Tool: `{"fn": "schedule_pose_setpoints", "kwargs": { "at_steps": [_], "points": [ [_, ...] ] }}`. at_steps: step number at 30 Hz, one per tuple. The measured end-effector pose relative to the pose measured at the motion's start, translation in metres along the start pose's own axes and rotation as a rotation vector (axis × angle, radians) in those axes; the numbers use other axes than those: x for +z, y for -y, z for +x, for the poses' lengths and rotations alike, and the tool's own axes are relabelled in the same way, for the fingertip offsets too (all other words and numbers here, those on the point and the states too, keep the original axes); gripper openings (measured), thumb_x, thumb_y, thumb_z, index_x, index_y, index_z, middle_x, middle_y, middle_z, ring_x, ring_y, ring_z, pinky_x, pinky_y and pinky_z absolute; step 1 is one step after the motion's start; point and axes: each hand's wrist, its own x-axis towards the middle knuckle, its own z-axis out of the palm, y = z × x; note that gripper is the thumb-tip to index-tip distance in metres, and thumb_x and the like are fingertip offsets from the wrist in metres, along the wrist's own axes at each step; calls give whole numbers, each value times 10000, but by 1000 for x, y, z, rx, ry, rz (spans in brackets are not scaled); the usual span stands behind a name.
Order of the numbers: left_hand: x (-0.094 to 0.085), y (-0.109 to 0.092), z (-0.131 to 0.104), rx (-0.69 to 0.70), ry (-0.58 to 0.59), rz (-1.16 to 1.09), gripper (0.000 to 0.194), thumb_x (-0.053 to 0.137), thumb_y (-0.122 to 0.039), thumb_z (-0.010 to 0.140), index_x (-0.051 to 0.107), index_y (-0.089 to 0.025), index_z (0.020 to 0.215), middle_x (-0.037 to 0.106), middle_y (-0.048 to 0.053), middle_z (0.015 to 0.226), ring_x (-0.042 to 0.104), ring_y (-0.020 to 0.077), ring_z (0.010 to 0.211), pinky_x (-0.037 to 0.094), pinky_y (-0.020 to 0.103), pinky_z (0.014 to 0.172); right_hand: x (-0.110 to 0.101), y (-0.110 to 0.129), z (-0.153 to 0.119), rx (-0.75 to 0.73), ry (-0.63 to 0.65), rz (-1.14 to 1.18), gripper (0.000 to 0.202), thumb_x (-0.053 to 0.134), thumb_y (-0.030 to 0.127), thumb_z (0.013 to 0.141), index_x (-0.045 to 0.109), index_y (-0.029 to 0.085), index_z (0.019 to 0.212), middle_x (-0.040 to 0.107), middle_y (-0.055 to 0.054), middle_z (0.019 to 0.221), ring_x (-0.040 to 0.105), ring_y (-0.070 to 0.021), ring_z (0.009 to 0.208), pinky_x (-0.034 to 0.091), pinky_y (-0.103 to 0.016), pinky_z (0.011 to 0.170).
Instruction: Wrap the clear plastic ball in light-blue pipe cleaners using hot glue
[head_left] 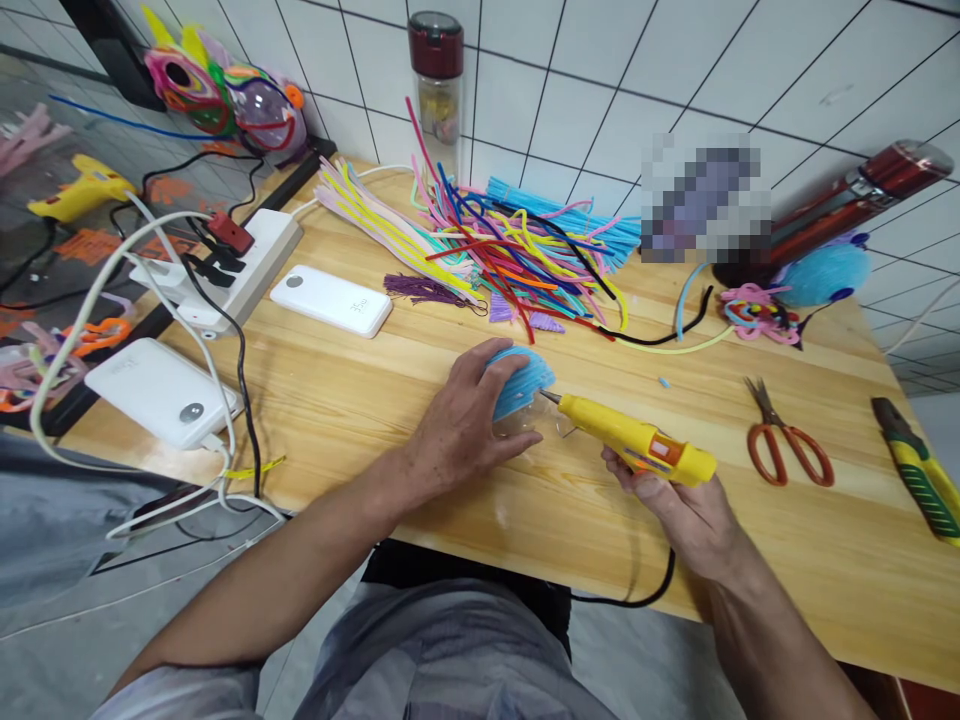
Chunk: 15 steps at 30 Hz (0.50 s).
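My left hand (461, 425) grips a clear rounded plastic piece whose top is covered with rows of light-blue pipe cleaner (521, 378). Its fingers curl over the blue side, and the thumb lies along the clear part nearer me. In my right hand (694, 520) is a yellow hot glue gun (626, 435), held by the handle. The metal nozzle points left, right at the edge of the blue rows; whether it touches them I cannot tell. A black cord runs from the gun below the table edge.
Loose pipe cleaners (517, 250) pile up at the back. Orange-handled scissors (784, 445) and green-yellow pliers (919, 475) lie right. Leftward are white power banks (330, 298), a power strip (259, 262) and tangled cables. A red thermos (847, 205) and a lidded bottle (436, 85) stand by the tiled wall.
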Motion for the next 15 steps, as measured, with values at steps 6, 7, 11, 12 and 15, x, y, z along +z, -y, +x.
{"fn": "schedule_pose_setpoints", "kwargs": {
  "at_steps": [6, 7, 11, 12, 15],
  "points": [
    [0, 1, 0, -1, -2, -8, 863, 931, -437, 827, 440, -290, 1521, 492, 183, 1613, 485, 391, 1540, 453, 634, 1283, -2, -3, -2, -15, 16, -39, 379, 608, 579, 1049, 774, 248, 1128, 742, -82, 1001, 699, -250, 862, 604, -364, 777],
    [0, 1, 0, 0, -3, -7, 864, 931, -434, 826, 440, -289, 1522, 490, 183, 1615, 485, 390, 1539, 454, 633, 1282, -3, -5, -2, -19, 16, -47, 375, 610, 573, 1050, 775, 246, 1135, 740, -80, 998, 693, -246, 853, 601, -361, 771],
    [1, 1, 0, 5, -10, 11, 873, 937, -422, 820, 441, -287, 1526, 495, 175, 1607, 494, 378, 1530, 460, 610, 1281, -6, -8, -3, -17, 27, -48, 369, 617, 559, 1051, 779, 248, 1164, 744, -79, 1029, 692, -243, 868, 597, -355, 784],
    [1, 1, 0, 8, -15, 13, 874, 938, -417, 819, 443, -283, 1526, 498, 176, 1603, 498, 375, 1525, 466, 600, 1279, -5, -9, -3, -9, 26, -43, 373, 620, 566, 1048, 780, 250, 1165, 745, -79, 1030, 693, -244, 870, 598, -355, 785],
    [1, 1, -1, 25, -31, 14, 866, 937, -400, 822, 448, -276, 1526, 502, 179, 1598, 512, 372, 1511, 484, 583, 1265, -3, -7, -2, 20, 10, -28, 400, 642, 606, 1024, 783, 250, 1139, 746, -78, 1011, 697, -251, 866, 608, -359, 785]
  ]
}}
